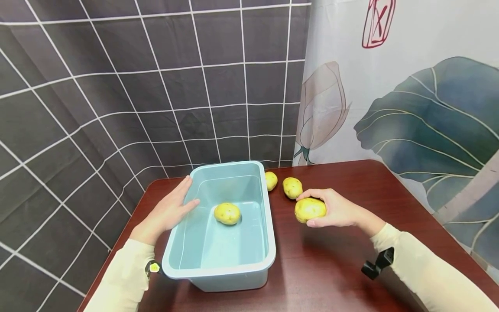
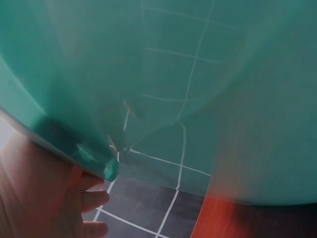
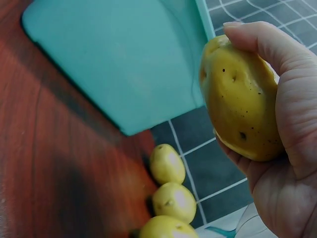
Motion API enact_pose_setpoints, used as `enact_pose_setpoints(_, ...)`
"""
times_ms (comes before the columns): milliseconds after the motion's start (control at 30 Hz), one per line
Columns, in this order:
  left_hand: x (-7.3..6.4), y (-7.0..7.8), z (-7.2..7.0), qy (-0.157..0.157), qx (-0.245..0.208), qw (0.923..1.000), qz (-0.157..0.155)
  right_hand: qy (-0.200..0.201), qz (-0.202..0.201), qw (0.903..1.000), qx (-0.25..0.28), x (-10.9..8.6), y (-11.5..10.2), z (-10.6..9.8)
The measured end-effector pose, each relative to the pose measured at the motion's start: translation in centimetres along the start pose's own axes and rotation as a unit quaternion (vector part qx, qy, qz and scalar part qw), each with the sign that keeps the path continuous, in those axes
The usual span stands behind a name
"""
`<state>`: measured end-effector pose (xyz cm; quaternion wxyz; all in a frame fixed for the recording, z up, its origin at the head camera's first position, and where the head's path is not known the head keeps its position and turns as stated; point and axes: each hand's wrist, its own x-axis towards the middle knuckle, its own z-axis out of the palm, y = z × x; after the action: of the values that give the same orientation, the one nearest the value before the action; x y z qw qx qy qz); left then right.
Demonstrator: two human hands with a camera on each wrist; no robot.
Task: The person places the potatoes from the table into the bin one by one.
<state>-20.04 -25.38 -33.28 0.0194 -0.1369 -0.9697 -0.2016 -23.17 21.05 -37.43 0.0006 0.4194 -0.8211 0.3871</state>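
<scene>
My right hand [image 1: 337, 210] grips a yellow potato [image 1: 309, 210] over the table, to the right of a light blue plastic basin [image 1: 269, 236]. The right wrist view shows that potato [image 3: 240, 99] between thumb and fingers, with small dark spots on its skin. At the basin's left rim, my left hand [image 1: 167, 213] rests with extended fingers, its thumb reaching over the inside. One potato [image 1: 227, 213] lies on the basin floor. Past the basin's right side are two more potatoes, one partly hidden by the rim [image 1: 270, 180] and another [image 1: 292, 188] near my right fingertips.
The right wrist view shows a row of three potatoes, with the nearest potato [image 3: 168, 228] cut by the frame edge. Everything stands on a dark red wooden table [image 1: 296, 277]. A grey gridded curtain [image 1: 222, 86] and a white curtain with leaf prints [image 1: 339, 30] hang behind.
</scene>
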Motion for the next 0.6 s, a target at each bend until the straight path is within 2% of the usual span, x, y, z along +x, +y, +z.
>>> enact_pose_setpoints(267, 0.0, -0.2, 0.0, 0.0, 0.008, 0.9999, 0.006, -0.005, -0.023, 0.9995, -0.022, 1.8, -1.9, -0.9)
enact_pose_setpoints(600, 0.1, -0.2, 0.0, -0.003, 0.029, 0.9996, 0.006, -0.031, -0.06, 0.9963, -0.053, 5.9, -5.0, -1.6)
